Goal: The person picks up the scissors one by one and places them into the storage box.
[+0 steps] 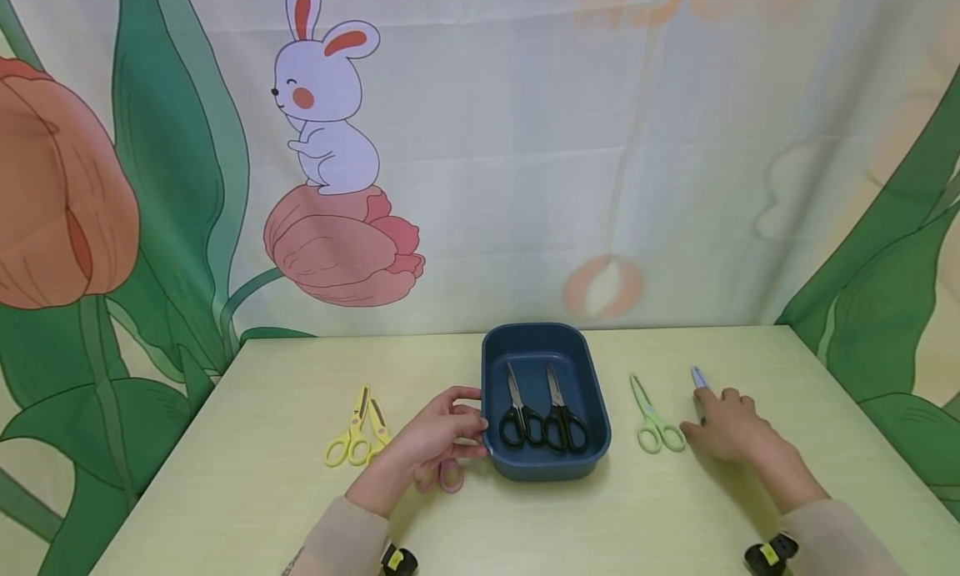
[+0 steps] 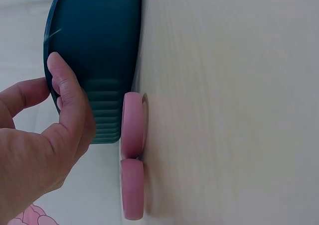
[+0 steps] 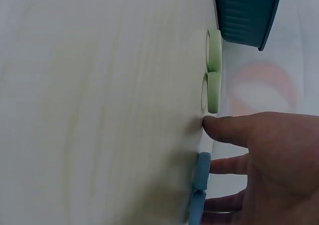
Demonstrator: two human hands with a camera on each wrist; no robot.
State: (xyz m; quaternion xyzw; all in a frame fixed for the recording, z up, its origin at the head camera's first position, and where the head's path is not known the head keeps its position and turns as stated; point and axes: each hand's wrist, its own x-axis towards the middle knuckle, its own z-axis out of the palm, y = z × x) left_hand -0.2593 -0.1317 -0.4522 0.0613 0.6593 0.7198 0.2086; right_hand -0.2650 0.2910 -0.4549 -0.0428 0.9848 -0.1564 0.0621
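Two hands work apart: the left hand (image 1: pixel 448 430) pinches the blue tray (image 1: pixel 547 469) by its rim; the right hand (image 1: pixel 731 426), thumb and fingers spread, is over the blue scissors (image 1: pixel 699 378), right of tray. These seem light, stiff, rather slippery; better hold the handle rings (image 3: pixel 202 171).

Pale table (image 1: pixel 570 526); creased white backdrop (image 1: pixel 510 142) behind, printed with rabbit (image 1: pixel 341 151), tulips (image 1: pixel 60 192), green leaves (image 1: pixel 168 142).
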